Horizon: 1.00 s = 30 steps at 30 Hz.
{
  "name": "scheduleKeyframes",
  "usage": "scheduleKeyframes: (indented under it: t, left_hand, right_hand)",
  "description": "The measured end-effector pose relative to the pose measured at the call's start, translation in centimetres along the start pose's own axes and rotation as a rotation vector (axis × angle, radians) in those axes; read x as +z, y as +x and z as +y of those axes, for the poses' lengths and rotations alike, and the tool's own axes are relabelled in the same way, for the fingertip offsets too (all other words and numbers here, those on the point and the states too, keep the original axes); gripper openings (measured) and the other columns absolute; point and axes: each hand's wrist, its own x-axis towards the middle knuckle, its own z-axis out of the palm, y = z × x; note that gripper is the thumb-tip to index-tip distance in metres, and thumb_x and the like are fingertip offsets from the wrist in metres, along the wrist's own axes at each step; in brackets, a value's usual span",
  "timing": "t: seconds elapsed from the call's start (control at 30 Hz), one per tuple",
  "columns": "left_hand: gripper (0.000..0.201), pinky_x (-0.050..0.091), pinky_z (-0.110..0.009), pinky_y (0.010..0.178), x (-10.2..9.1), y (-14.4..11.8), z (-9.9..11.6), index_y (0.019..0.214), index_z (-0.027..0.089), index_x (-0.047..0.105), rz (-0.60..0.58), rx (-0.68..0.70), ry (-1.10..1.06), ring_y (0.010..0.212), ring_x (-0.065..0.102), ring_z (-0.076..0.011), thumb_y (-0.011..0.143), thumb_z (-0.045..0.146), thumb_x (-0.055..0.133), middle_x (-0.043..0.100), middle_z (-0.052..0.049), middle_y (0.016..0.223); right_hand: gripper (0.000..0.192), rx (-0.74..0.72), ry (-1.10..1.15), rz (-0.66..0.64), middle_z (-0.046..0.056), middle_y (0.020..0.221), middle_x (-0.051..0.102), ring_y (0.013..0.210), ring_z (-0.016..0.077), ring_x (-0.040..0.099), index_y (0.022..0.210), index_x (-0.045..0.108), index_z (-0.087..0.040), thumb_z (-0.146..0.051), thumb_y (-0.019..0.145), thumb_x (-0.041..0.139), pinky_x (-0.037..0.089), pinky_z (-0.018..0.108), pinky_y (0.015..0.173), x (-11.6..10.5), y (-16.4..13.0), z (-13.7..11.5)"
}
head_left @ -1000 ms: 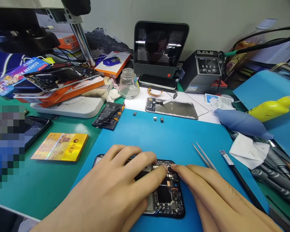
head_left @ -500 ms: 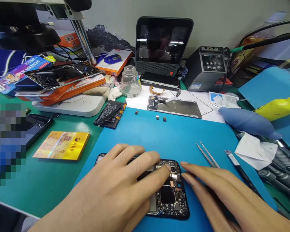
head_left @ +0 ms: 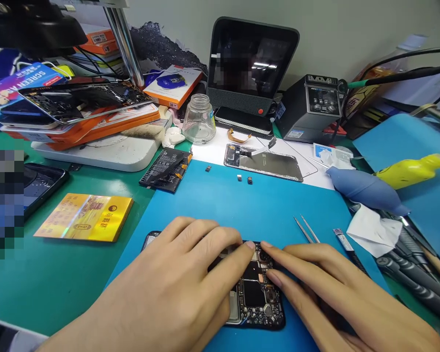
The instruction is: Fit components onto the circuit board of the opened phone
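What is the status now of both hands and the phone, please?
Left hand flat on opened phone, steadying. Right hand fingertips on its top corner, holding nothing. Tweezers lie beside, clear.

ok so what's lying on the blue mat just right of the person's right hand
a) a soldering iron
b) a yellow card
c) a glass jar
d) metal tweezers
d: a pair of thin metal tweezers lies on the blue mat just beyond the right hand, which rests with the left hand on the opened phone.
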Motion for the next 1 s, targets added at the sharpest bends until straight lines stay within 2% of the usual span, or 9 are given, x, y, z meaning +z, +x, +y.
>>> scheduleKeyframes:
  t: [0.07,0.13,0.3,0.47,0.67,0.87,1.0]
  left_hand:
    - [0.040,0.045,-0.039,0.094,0.0,0.0,0.0,0.143,0.022,0.064,-0.003,-0.015,-0.020,0.117,0.060,-0.0198,0.111,0.013,0.041,0.071,0.000,0.135]
    - [0.042,0.045,-0.040,0.092,-0.2,0.0,0.1,0.143,0.023,0.063,-0.022,-0.029,-0.033,0.117,0.059,-0.0199,0.109,0.010,0.043,0.070,0.001,0.136]
    - [0.036,0.048,-0.041,0.089,-1.1,0.3,0.6,0.137,0.026,0.064,-0.069,-0.087,-0.088,0.113,0.061,-0.0219,0.108,0.014,0.046,0.069,0.002,0.135]
    - [0.024,0.047,-0.044,0.087,-0.8,0.7,1.2,0.127,0.031,0.063,-0.095,-0.205,-0.174,0.108,0.057,-0.0248,0.113,0.023,0.045,0.066,0.002,0.129]
    - [0.021,0.043,-0.043,0.092,0.0,0.7,1.3,0.127,0.033,0.061,-0.073,-0.233,-0.235,0.112,0.054,-0.0221,0.114,0.022,0.048,0.063,0.003,0.127]
    - [0.027,0.041,-0.042,0.094,-0.1,0.9,1.4,0.133,0.032,0.062,-0.075,-0.230,-0.253,0.114,0.053,-0.0219,0.113,0.019,0.048,0.062,0.002,0.129]
    - [0.027,0.041,-0.042,0.092,-0.2,1.1,1.5,0.129,0.032,0.064,-0.084,-0.226,-0.264,0.112,0.053,-0.0227,0.113,0.018,0.048,0.062,0.001,0.126]
  right_hand:
    - [0.030,0.073,0.064,-0.011,-0.009,0.126,0.073,0.107,0.0040,0.076,0.141,0.063,-0.045,-0.039,0.112,0.056,0.052,0.005,0.101,0.0,-0.1,-0.1]
    - [0.028,0.140,0.107,-0.020,-0.010,0.124,0.074,0.108,0.0044,0.076,0.138,0.067,-0.045,-0.042,0.110,0.060,0.051,0.005,0.102,0.0,0.0,-0.3]
    - [0.017,0.244,0.212,0.009,-0.012,0.105,0.078,0.081,0.0040,0.076,0.116,0.078,-0.045,-0.050,0.105,0.066,0.056,0.005,0.077,-0.4,1.1,-0.9]
    - [0.015,0.367,0.310,-0.025,-0.011,0.091,0.078,0.070,0.0065,0.073,0.102,0.081,-0.042,-0.051,0.099,0.070,0.056,0.012,0.068,-1.0,1.9,-1.3]
    - [0.018,0.545,0.415,-0.160,-0.008,0.068,0.067,0.057,0.0108,0.064,0.104,0.079,-0.035,-0.048,0.096,0.069,0.049,0.020,0.054,-1.3,1.9,-1.6]
    - [0.027,0.622,0.469,-0.194,-0.004,0.066,0.066,0.058,0.0137,0.061,0.101,0.078,-0.030,-0.053,0.093,0.067,0.046,0.024,0.054,-1.7,2.5,-1.9]
    - [0.030,0.635,0.437,-0.230,-0.003,0.069,0.068,0.061,0.0156,0.062,0.098,0.078,-0.029,-0.055,0.092,0.067,0.045,0.027,0.055,-1.9,2.8,-1.6]
